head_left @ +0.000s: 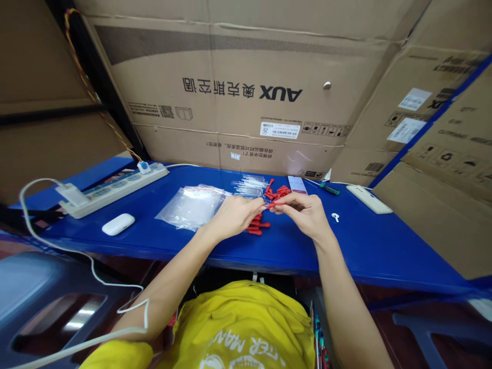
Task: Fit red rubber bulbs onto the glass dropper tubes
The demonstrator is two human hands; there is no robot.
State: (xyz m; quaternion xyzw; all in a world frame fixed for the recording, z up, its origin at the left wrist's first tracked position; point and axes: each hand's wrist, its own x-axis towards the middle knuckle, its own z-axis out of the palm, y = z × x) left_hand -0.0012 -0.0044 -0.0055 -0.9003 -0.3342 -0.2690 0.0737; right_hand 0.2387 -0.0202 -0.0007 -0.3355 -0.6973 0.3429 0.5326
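Observation:
In the head view both my hands meet over the middle of the table, fingertips almost touching. My right hand (303, 211) pinches a small red plastic handle (275, 204), held roughly level. From the other side my left hand (240, 212) is closed at the tip of that piece, apparently on a thin metal rod mostly covered by the fingers. Beyond the left hand lies a pile of thin metal rods (251, 185). Loose red handles (282, 190) lie just past my fingertips. Nearer me, several red-handled pieces (257, 228) lie partly under the left hand.
Clear plastic bags (192, 207) lie left on the blue table (369, 246). Further left are a white earphone case (118, 224) and a power strip (119, 187). Rightward are a phone-like slab (297, 184), a green-handled screwdriver (328, 189), an earbud (335, 217) and a pale phone (369, 199). Cardboard (230, 61) walls the back.

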